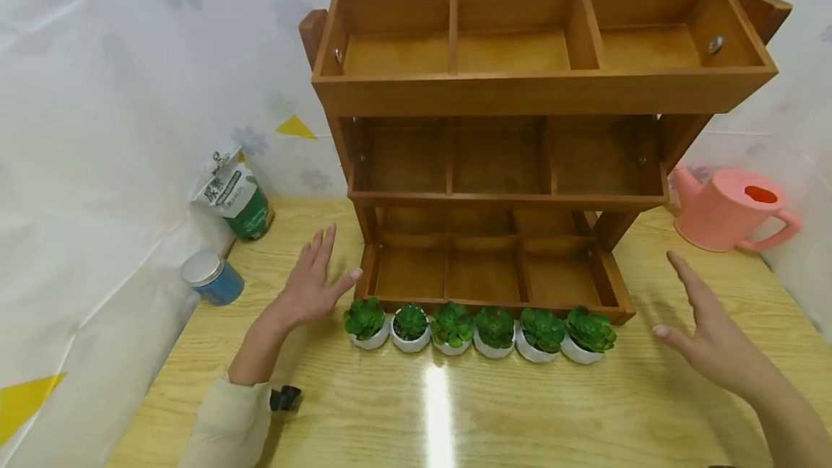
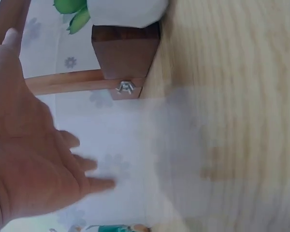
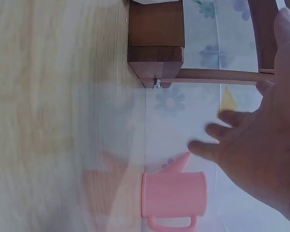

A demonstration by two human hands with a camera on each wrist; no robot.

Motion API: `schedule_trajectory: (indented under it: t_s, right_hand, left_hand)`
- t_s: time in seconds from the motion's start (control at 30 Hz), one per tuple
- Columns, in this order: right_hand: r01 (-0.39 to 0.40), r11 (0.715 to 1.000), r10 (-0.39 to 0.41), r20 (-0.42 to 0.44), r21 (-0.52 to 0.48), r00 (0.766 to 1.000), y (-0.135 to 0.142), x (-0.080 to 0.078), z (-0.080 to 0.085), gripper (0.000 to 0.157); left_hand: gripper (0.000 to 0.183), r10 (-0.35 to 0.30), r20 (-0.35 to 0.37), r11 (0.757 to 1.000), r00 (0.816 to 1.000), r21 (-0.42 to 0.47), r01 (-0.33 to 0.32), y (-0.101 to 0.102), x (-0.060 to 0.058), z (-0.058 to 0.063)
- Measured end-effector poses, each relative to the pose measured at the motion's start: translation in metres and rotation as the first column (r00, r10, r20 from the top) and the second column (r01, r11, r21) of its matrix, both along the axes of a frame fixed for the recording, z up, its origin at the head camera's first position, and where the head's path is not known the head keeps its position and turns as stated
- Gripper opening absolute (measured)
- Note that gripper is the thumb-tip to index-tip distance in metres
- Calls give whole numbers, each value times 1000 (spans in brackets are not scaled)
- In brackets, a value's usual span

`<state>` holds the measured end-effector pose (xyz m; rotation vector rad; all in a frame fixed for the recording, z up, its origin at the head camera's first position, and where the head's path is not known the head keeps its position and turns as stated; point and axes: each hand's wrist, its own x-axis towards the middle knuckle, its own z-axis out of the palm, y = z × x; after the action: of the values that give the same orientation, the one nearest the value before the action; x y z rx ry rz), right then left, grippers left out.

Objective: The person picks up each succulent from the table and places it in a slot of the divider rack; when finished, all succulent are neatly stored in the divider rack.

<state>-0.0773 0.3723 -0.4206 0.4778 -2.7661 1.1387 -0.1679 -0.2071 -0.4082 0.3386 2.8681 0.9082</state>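
A three-tier wooden shelf [image 1: 544,96] stands at the back of the table, each tier split into compartments. Several small green succulents in white pots [image 1: 496,331] line up along its front edge. My left hand [image 1: 312,291] hovers left of the shelf's lowest tier, fingers spread and holding nothing. On the other side, my right hand [image 1: 715,338] is held over the table to the right of the row, its fingers extended and empty. The left wrist view shows a white pot [image 2: 128,10] beside the shelf's foot; both wrist views show the palms apart from the shelf.
At the right rear is a pink watering can [image 1: 731,208]. A green and white pouch [image 1: 240,197] with a clip leans at the left rear, and a blue jar [image 1: 214,280] with a silver lid stands before it. Patterned sheeting [image 1: 227,56] hangs behind the wooden table [image 1: 364,410].
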Motion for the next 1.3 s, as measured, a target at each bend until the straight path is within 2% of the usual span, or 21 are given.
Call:
schedule_trajectory:
  t_s: [0.1, 0.3, 0.5, 0.67, 0.9, 1.07, 1.17, 1.3]
  right_hand:
    - [-23, 1000, 23, 28, -3, 999, 0, 5, 0, 91]
    - [12, 1000, -15, 121, 21, 993, -4, 13, 1, 69]
    - [19, 1000, -24, 222, 23, 975, -12, 17, -1, 55]
    - [38, 998, -48, 232, 44, 971, -17, 18, -3, 46]
    - [-26, 1000, 20, 328, 14, 944, -24, 16, -2, 52]
    - [-44, 996, 14, 364, 75, 931, -32, 11, -4, 59]
    - [-60, 994, 24, 355, 90, 934, -36, 8, -6, 61]
    - [-74, 994, 44, 331, 77, 943, -43, 5, -8, 62]
  left_hand:
    - [102, -44, 12, 994, 999, 100, 43, 2, -3, 1]
    - [104, -63, 95, 981, 993, 189, 44, 3, -5, 0]
    - [103, -122, 255, 931, 959, 365, 21, 5, -5, 0]
    - [99, -130, 319, 902, 939, 431, -22, 8, -5, -1]
    - [92, -160, 336, 879, 928, 476, -21, 12, -7, 0]
    - [88, -166, 347, 883, 923, 470, -18, 13, -10, -6]
    - [85, -178, 347, 884, 921, 467, -5, 14, -12, -9]
    - [83, -181, 344, 902, 921, 431, 16, 13, -11, -10]
